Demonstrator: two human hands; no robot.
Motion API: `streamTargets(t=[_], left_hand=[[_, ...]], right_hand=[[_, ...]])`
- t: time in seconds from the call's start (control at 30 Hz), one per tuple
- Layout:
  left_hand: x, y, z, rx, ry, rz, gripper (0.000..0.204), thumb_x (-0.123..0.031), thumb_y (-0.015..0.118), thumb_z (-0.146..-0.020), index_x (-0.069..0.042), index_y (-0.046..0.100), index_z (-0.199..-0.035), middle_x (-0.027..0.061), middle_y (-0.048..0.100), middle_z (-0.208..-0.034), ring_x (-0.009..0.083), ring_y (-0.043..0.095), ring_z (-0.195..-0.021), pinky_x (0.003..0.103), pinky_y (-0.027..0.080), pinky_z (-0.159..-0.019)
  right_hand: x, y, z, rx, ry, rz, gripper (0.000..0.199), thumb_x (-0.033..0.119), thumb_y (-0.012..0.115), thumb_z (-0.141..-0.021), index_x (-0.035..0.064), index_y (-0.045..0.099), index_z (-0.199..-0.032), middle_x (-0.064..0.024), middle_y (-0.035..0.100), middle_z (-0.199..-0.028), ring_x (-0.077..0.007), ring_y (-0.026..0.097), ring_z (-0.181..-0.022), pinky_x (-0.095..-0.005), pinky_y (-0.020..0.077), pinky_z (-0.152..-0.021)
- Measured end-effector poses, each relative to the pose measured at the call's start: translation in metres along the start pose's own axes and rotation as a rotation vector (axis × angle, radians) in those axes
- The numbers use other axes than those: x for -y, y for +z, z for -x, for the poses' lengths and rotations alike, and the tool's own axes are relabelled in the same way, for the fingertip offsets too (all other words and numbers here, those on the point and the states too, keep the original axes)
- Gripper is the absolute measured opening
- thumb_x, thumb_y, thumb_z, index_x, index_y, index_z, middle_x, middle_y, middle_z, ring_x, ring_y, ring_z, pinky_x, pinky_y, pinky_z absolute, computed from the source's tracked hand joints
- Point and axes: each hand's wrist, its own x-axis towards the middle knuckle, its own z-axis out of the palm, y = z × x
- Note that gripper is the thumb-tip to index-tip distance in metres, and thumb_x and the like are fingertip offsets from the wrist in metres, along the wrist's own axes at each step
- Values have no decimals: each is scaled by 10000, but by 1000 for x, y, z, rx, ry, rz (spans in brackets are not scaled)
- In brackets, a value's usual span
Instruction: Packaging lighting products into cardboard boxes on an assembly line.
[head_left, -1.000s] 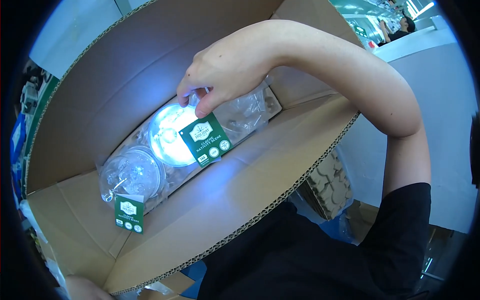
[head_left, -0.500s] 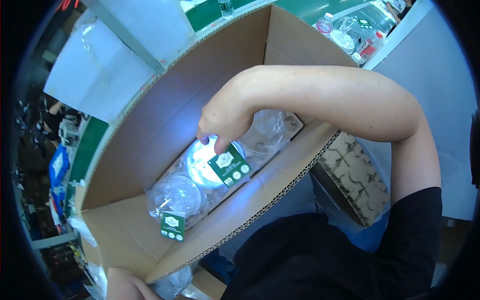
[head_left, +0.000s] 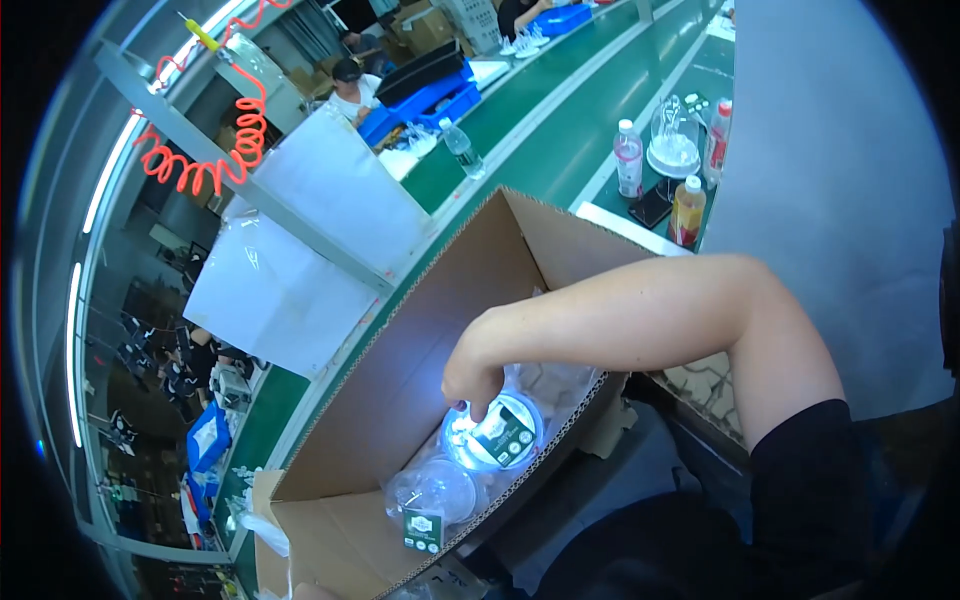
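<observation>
A: Entry 1, the right hand?

B: Wrist bent, reaching down inside the open cardboard carton. Fingers curled, thumb and forefinger slightly parted, tips at the lit dome. Whether they grip it or merely rest there, I cannot tell.

A: The left hand?

B: Only a sliver, at the lower edge beside the carton. Its fingers are out of sight; state unknown.

A: Location of the lit dome?

B: Carton floor, round, glowing white, right beside 1 unlit clear dome.

A: Labels?

B: 2 green cards. The upper card lies over the lit dome; the lower card hangs at the unlit dome's near side. Both carry a white emblem above small white marks. Lettering too small to read from here.

A: Surroundings?

B: 1 green worktop beyond the carton. On it: 1 clear bottle, 1 pink-tinted bottle, 1 red-capped bottle, 1 amber bottle, 1 dark phone, 1 clear dome on a white base. Overhead: 1 coiled red hose.
</observation>
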Motion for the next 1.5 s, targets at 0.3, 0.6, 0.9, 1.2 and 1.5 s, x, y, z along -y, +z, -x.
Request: streamTargets(t=[0.3, 0.6, 0.9, 1.2, 1.5], left_hand=[[-19, 9, -5, 42, -13, -8, 409, -142, 653, -898, -4, 615, -1280, 189, 706, -997, 347, 692, -780, 431, 558, -696], [-23, 15, 9, 23, -5, -6, 406, -121, 649, -894, 10, 612, -1277, 193, 704, -996, 349, 691, -769, 430, 558, -687], [39, 35, 45, -243, -529, -466, 896, -501, 661, -981, 54, 262, -1561, 345, 517, -1421, 483, 552, -1280, 503, 453, -1081], [43, 61, 50, 253, -751, -162, 692, -77, 591, -930, 89, 265, -1517, 278, 687, -846, 475, 678, -769, 530, 530, -673], [29, 82, 52, 43, -583, -189, 644, -3, 581, -847, 113, 361, -1441, 195, 670, -755, 378, 712, -642, 456, 567, -553]], right_hand=[[3, -14, 11, -13, 60, 20, 541, 421, 656, -942, 83, 636, -1363, -171, 699, -1266, -372, 651, -1171, -500, 506, -975], [3, -42, 69, -481, -56, -2, 513, 426, 629, -999, 57, 618, -1355, -176, 735, -1171, -373, 696, -1058, -460, 541, -925], [89, 17, 177, -218, 52, 90, 641, 574, 665, -940, 98, 580, -1361, -201, 674, -1267, -412, 665, -1135, -513, 557, -925], [114, 50, 193, -337, -66, 65, 300, 51, 632, -865, 33, 620, -1164, -168, 708, -825, -387, 701, -818, -500, 532, -687], [109, 27, 189, 81, -88, -202, 498, 401, 642, -1003, 61, 606, -1366, -134, 719, -1196, -351, 682, -1077, -425, 573, -877]])
